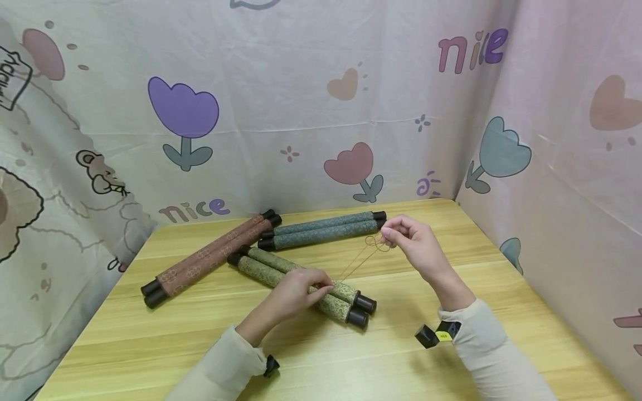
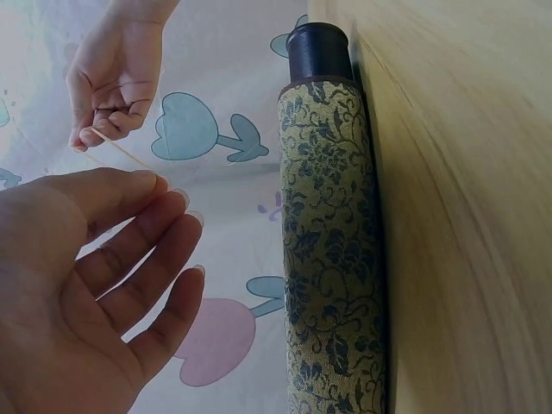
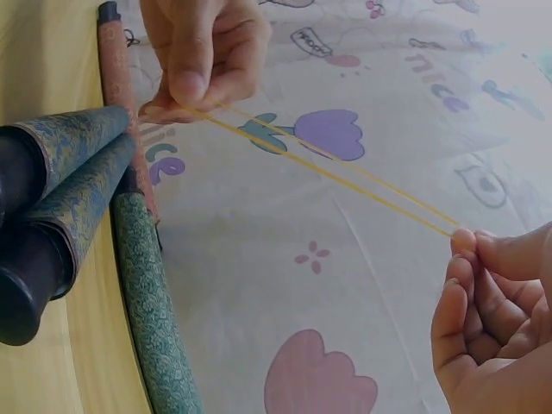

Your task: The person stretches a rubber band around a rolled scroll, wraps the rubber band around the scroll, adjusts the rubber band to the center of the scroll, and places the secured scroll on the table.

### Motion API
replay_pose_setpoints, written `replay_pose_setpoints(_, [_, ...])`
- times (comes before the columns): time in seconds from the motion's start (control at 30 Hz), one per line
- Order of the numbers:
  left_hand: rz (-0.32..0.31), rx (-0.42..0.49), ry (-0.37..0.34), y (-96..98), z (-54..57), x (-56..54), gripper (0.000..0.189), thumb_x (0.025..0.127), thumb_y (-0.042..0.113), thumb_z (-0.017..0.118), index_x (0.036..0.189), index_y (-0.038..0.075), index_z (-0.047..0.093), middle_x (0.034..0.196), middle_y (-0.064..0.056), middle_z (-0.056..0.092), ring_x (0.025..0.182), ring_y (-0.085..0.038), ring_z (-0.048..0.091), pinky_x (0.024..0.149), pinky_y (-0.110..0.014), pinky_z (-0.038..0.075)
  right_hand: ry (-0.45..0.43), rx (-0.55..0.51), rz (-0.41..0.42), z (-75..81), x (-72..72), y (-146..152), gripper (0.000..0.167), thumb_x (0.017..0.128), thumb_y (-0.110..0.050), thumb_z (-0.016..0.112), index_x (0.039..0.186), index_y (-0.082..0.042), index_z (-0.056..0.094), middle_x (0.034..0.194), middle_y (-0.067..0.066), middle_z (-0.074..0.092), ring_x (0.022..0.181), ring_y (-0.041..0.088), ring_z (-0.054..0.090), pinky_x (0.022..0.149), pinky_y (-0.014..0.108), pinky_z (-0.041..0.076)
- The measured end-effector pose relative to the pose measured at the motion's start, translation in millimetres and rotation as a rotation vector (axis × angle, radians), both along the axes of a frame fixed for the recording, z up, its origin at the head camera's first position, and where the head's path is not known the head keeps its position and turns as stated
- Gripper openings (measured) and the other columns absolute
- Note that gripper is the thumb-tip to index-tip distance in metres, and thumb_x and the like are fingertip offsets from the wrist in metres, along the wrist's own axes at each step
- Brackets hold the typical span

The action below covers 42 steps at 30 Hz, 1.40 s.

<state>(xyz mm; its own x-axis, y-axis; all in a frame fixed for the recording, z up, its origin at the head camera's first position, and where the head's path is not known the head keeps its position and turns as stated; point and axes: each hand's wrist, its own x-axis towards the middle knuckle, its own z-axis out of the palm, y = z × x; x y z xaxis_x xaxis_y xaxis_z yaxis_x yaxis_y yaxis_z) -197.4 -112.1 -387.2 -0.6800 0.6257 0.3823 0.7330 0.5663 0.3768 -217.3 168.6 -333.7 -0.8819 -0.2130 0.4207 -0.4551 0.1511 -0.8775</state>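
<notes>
A pale curtain (image 1: 281, 83) printed with tulips rises beyond a wood-grained table (image 1: 150, 345). At the centre, we see the left hand (image 1: 301, 292) pinching a thin yellow-orange cord (image 3: 371, 195) between thumb and fingertip; the right hand (image 1: 418, 248), raised ahead and to the right, pinches the same cord, with small loops spilling at its fingertips. Two nearly straight strands span the hands. We cannot tell whether the cord is fastened to the olive scroll (image 1: 261, 273), which lies beneath the left hand, its double roll slanting toward us on the right. Farther out, a blue-green scroll (image 1: 326, 232) lies beyond both hands and a rust-red scroll (image 1: 215, 250) to the left of the left hand.

We judge the cord light, limp and easily tangled, best pinched at its ends. The olive scroll should prove fairly stiff along its rolls, its cloth soft; we would grasp both rolls together, since the dark end knobs look smooth and perhaps slippery.
</notes>
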Motion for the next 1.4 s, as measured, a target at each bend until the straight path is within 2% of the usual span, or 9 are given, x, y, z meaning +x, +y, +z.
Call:
replay_pose_setpoints(0.13, [-0.002,0.026,-0.019,0.4,0.0,0.3,0.006,0.093,0.015,0.068,0.095,0.012,0.073,0.089,0.006,0.07,0.081,-0.007,0.065,0.077,-0.033,0.056,-0.015,0.054,0.027,-2.4,0.7,-2.3,0.011,0.096,-0.008,0.062,0.098,0.002,0.064,0.083,0.012,0.066,0.076,0.019,0.061,0.072,0.029,0.053])
replay_pose_setpoints(0.3, [0.003,0.063,-0.029,0.8,0.1,0.7,0.006,0.093,0.014,0.068,0.094,0.011,0.073,0.089,0.006,0.071,0.08,-0.008,0.065,0.075,-0.035,0.056,-0.054,0.254,0.183,-8.2,4.0,-14.2,0.007,0.097,-0.012,0.061,0.097,-0.007,0.065,0.087,0.007,0.067,0.08,0.021,0.063,0.074,0.034,0.054])
replay_pose_setpoints(0.37, [0.009,0.061,-0.028,0.8,0.1,0.8,0.006,0.093,0.015,0.068,0.095,0.012,0.073,0.09,0.006,0.071,0.08,-0.008,0.065,0.076,-0.033,0.056,-0.068,0.267,0.239,-9.9,5.0,-18.5,0.008,0.098,-0.012,0.06,0.098,-0.006,0.065,0.089,0.007,0.068,0.083,0.026,0.065,0.076,0.037,0.055])
replay_pose_setpoints(0.47, [0.022,0.071,-0.041,1.1,0.3,1.0,0.006,0.093,0.015,0.068,0.096,0.012,0.073,0.091,0.007,0.071,0.081,-0.007,0.065,0.076,-0.03,0.055,-0.072,0.236,0.254,-10.4,5.7,-21.6,0.009,0.098,-0.011,0.06,0.099,-0.004,0.065,0.091,0.006,0.07,0.088,0.031,0.067,0.08,0.042,0.055])
replay_pose_setpoints(0.53, [0.031,0.081,-0.055,1.4,0.0,0.8,0.007,0.093,0.015,0.068,0.096,0.011,0.073,0.091,0.007,0.071,0.081,-0.007,0.065,0.076,-0.03,0.056,-0.067,0.222,0.229,-9.9,6.1,-21.3,0.01,0.097,-0.012,0.062,0.099,-0.004,0.066,0.091,0.005,0.071,0.088,0.031,0.068,0.081,0.045,0.056])
replay_pose_setpoints(0.67, [0.041,0.067,-0.044,1.7,-0.5,0.8,0.008,0.093,0.016,0.068,0.098,0.011,0.073,0.093,0.006,0.071,0.082,-0.007,0.065,0.076,-0.03,0.056,-0.043,0.249,0.162,-6.7,7.5,-18.7,0.011,0.095,-0.016,0.066,0.099,-0.008,0.07,0.093,0.005,0.072,0.089,0.026,0.07,0.083,0.038,0.056])
replay_pose_setpoints(0.87, [0.056,0.011,-0.011,1.7,0.3,1.3,0.012,0.095,0.022,0.066,0.101,0.015,0.073,0.096,0.006,0.071,0.085,-0.007,0.065,0.079,-0.03,0.055,0.038,0.387,0.032,-2.1,9.1,-14.8,0.011,0.093,-0.024,0.069,0.097,-0.015,0.075,0.095,-0.005,0.072,0.085,0.012,0.067,0.075,0.032,0.055])
replay_pose_setpoints(1.07, [0.066,-0.012,-0.014,0.1,1.2,0.5,0.014,0.095,0.024,0.066,0.104,0.016,0.073,0.099,0.006,0.071,0.088,-0.006,0.065,0.083,-0.03,0.055,0.123,0.506,-0.101,-0.8,7.6,-11.5,0.012,0.092,-0.024,0.071,0.098,-0.017,0.077,0.103,-0.004,0.072,0.082,0.009,0.066,0.072,0.032,0.055])
replay_pose_setpoints(1.4, [0.095,-0.108,0.035,-11.1,-1.0,-9.9,0.021,0.094,0.022,0.068,0.111,0.011,0.07,0.106,-0.002,0.071,0.094,-0.017,0.067,0.085,-0.036,0.055,0.155,0.614,-0.166,0.0,5.5,-6.9,0.013,0.091,-0.024,0.071,0.1,-0.019,0.078,0.101,-0.004,0.073,0.076,0.008,0.062,0.066,0.03,0.051])
